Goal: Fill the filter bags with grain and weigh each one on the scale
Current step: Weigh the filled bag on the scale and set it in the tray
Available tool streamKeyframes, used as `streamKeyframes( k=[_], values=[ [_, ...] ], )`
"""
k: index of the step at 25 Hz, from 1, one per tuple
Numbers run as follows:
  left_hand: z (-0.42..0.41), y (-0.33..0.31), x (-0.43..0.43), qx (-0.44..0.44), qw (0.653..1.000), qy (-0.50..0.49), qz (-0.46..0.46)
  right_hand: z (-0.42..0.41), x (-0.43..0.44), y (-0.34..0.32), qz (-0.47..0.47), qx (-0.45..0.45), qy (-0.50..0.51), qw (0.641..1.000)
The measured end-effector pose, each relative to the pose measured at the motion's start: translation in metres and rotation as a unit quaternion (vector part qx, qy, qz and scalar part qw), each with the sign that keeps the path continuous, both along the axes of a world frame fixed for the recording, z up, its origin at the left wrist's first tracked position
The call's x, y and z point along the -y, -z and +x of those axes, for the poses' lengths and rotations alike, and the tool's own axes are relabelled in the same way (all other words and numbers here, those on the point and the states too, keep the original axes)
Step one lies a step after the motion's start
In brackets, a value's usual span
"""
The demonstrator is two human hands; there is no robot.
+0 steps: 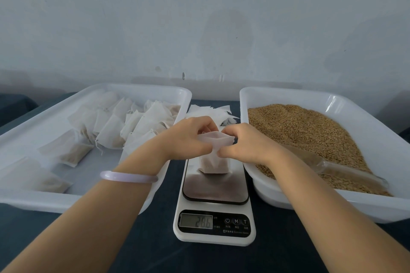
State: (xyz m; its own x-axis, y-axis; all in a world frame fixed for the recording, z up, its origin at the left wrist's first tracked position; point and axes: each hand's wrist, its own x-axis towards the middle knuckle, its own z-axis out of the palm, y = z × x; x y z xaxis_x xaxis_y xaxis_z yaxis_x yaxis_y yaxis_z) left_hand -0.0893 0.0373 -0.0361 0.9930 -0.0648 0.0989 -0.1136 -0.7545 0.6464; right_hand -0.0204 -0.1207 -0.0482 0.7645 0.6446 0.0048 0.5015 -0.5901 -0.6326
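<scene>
Head view: the filter bag [214,159] stands upright on the platform of the scale [250,213], its lower half dark with grain and its white mouth lifted between both hands. The left hand [188,139] and the right hand [241,144] each pinch the top edge from their own side, fingers [200,147] curled tight on the cloth. This is probably to close or fold the mouth so that nothing spills while the bag is weighed. The bag likely needs that support, since it is soft and would slump by itself. The display [196,220] at the near end of the scale seems to read 28.6, though the digits are blurred and the hands' pull may be skewing the figure.

Left of the scale, the left tray [133,87] holds many filled bags [111,131], probably put there as each one is finished. Behind the scale lies a loose heap of empty bags [210,113], near enough to take the next one. Right of the scale, the right tray [288,93] holds the grain [299,126], with a clear scoop [332,166] lying in it on the side of the scooping hand. A pale bracelet [128,177] circles the left wrist. Everything sits on a dark surface [221,259].
</scene>
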Motion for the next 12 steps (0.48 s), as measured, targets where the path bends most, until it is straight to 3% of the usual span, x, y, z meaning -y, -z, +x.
streamKeyframes(
  k=[12],
  values=[
    [0.0032, 0.0027, 0.0001, 0.001, 1.0, -0.029, 0.012, -0.003, 0.0029, -0.0007, 0.027, 0.041, -0.017, 0.999]
  ],
)
